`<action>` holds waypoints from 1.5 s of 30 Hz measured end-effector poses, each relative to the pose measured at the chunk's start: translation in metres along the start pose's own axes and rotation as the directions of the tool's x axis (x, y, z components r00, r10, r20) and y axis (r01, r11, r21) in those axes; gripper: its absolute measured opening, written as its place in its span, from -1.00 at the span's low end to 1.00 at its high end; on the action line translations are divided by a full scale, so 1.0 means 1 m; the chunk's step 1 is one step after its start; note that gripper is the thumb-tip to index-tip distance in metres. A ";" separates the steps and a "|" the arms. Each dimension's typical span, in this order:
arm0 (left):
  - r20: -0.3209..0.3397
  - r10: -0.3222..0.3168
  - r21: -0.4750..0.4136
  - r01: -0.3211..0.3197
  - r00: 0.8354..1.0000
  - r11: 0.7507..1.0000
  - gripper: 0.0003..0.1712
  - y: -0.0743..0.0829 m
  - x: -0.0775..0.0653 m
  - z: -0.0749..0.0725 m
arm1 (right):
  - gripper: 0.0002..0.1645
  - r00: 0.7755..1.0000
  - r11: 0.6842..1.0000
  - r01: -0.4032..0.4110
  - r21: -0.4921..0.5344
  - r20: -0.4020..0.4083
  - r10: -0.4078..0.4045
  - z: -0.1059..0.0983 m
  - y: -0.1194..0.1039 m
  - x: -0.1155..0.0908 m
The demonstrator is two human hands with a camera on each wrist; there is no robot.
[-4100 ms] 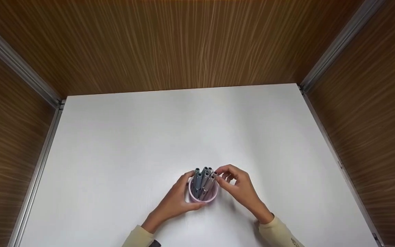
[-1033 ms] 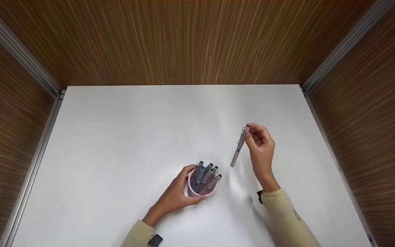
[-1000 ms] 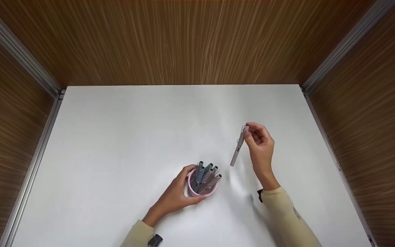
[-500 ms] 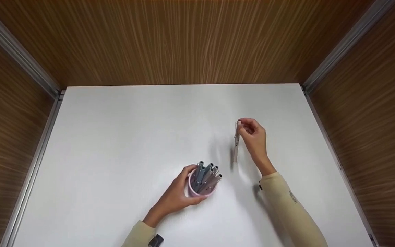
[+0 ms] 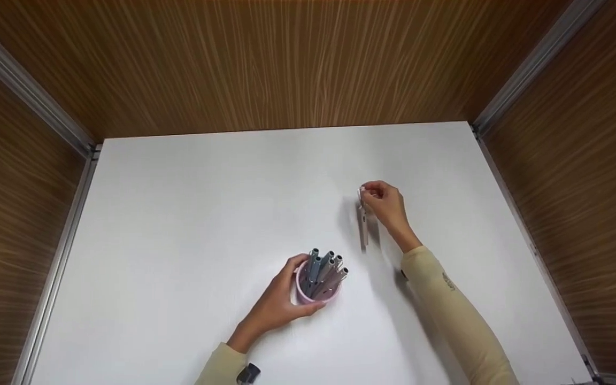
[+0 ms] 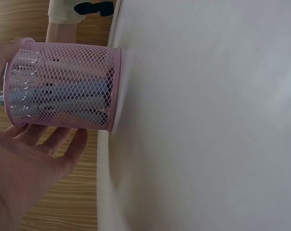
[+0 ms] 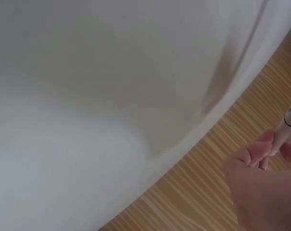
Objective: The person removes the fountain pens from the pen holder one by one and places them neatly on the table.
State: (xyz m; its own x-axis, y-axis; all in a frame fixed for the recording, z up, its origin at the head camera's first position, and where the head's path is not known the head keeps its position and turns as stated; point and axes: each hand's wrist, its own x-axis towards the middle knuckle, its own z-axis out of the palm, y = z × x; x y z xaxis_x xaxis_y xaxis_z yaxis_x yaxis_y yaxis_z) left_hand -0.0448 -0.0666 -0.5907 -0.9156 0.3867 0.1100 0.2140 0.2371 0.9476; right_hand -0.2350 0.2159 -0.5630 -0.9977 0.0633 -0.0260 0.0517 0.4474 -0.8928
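Note:
My left hand (image 5: 276, 307) holds a pink mesh pen holder (image 6: 63, 86) near its rim, thumb on the near side and fingers round the far side. Inside lean several capped pens (image 5: 316, 270), some blue-green, others greyish or mauve. Farther back and to the right, my right hand (image 5: 388, 206) pinches one pale pinkish-grey pen (image 5: 364, 227) at its cap end. That pen points down toward the tabletop; whether its tip touches is unclear. The right wrist view shows the same pen (image 7: 284, 130) between thumb and fingertips, partly cut off by the frame edge.
A white table (image 5: 206, 214) lies under both hands. Wood-grain panels (image 5: 286, 64) stand at its back, left and right, joined by metal corner rails (image 5: 532, 61). The right arm's shadow falls across the tabletop.
The right hand has drawn the pen out of the holder and carried it back and rightward. Over the last second it drifts left and slightly away, the pen turning more upright. The left hand stays put.

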 end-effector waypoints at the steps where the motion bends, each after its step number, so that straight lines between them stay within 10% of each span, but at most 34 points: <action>1: -0.003 -0.002 -0.004 0.002 1.000 1.000 0.17 0.000 0.000 0.000 | -0.70 1.000 1.000 -0.013 -0.016 0.017 0.014 0.001 0.001 0.002; 24: -0.001 0.025 -0.003 -0.025 1.000 1.000 0.15 -0.003 0.000 0.002 | -0.68 0.967 0.942 -0.148 -0.301 0.153 0.201 0.003 0.008 0.016; 45: 0.010 0.022 -0.021 -0.022 1.000 1.000 0.14 -0.003 0.001 -0.002 | -0.53 0.964 0.941 -0.158 -0.300 0.161 0.212 0.008 0.010 0.015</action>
State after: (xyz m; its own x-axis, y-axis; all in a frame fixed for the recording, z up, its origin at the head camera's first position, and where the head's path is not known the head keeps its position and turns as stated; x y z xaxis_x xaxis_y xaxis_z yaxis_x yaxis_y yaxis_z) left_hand -0.0470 -0.0681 -0.5926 -0.9074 0.4004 0.1280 0.2269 0.2102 0.9510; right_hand -0.2497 0.2137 -0.5757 -0.9578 0.0127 -0.2871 0.2192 0.6783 -0.7013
